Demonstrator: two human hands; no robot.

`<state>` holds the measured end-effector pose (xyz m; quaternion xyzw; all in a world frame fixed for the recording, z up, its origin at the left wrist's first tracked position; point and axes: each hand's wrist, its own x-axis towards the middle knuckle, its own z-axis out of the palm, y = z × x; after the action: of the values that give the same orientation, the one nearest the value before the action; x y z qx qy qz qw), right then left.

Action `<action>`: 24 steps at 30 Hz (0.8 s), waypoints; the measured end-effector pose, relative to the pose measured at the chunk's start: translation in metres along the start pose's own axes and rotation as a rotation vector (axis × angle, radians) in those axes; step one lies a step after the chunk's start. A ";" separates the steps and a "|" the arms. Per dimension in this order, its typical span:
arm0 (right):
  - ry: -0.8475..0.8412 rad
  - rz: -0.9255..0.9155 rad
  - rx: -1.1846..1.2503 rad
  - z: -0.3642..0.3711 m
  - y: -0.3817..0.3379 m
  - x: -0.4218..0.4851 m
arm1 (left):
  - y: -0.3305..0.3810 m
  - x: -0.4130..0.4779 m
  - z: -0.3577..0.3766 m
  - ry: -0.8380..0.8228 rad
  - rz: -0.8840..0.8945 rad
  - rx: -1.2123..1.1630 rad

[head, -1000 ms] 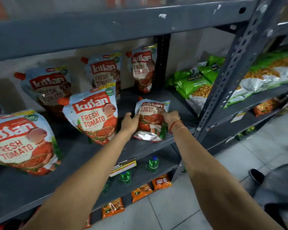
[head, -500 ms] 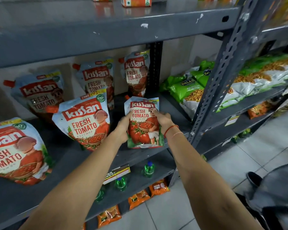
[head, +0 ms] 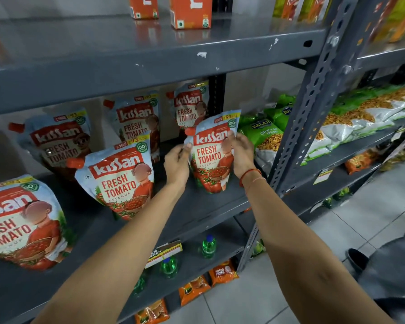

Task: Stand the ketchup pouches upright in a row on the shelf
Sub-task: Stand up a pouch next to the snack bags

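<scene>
A Kissan ketchup pouch stands upright near the front right of the grey shelf. My left hand pinches its left edge and my right hand grips its right edge. Two more pouches stand in the front row: one just left of it and a large near one at the far left. Three pouches lean at the back: left, middle and right, the last partly hidden by the held pouch.
A perforated grey upright bounds the shelf on the right; green snack bags lie beyond it. Orange cartons stand on the shelf above. Green bottles and orange packets sit below. Tiled floor at right.
The pouch was lying slumped on the shelf between my hands; both hands raised it until it stands upright. The camera also tilted upward.
</scene>
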<state>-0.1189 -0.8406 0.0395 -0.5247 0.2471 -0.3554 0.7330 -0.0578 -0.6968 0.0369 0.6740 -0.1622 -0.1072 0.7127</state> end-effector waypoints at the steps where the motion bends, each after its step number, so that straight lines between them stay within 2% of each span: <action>1: -0.012 -0.005 -0.004 -0.003 0.001 0.002 | -0.001 -0.002 0.001 -0.005 0.021 0.010; 5: -0.054 0.005 -0.033 -0.009 -0.003 0.006 | 0.000 -0.008 0.001 -0.030 0.038 0.022; 8: -0.112 0.033 -0.052 -0.014 -0.004 0.012 | -0.004 -0.007 -0.006 -0.114 0.020 0.012; 13: -0.241 0.208 -0.167 -0.025 0.024 -0.002 | -0.037 -0.030 -0.001 -0.297 -0.206 0.047; 17: -0.260 0.208 -0.184 -0.037 0.039 -0.016 | -0.064 -0.034 0.005 -0.389 -0.160 0.309; 24: -0.201 0.228 -0.256 -0.069 0.042 -0.018 | -0.084 -0.044 0.027 -0.315 -0.024 0.578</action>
<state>-0.1700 -0.8589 -0.0225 -0.6150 0.2736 -0.1815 0.7169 -0.1027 -0.7109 -0.0496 0.8255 -0.2861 -0.1680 0.4566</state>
